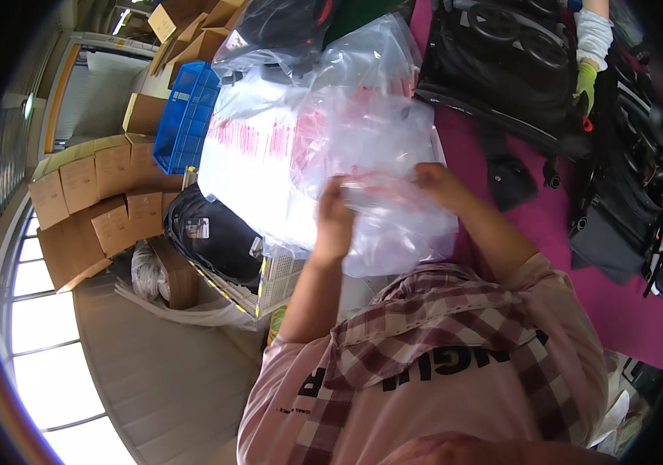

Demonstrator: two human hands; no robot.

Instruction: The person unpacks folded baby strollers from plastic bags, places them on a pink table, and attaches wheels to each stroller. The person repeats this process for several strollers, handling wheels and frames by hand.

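Your checked apron (432, 302) sits closest. Beyond it, your left hand (334, 225) and right hand (442, 188) each have a closed grip on the clear plastic bag (384, 190), held between them above red-marked plastic bags (258, 139). A blue crate (186, 116) stands farther left.

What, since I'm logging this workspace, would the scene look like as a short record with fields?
left hand: closed on a clear plastic bag
right hand: closed on the same bag, farther right
under the bag: a pile of clear and white plastic with red markings
left side: blue bin, cardboard boxes, basket beside a black bundle
right side: purple cloth, black wheeled items
other person: hand in a yellow-green glove, upper right
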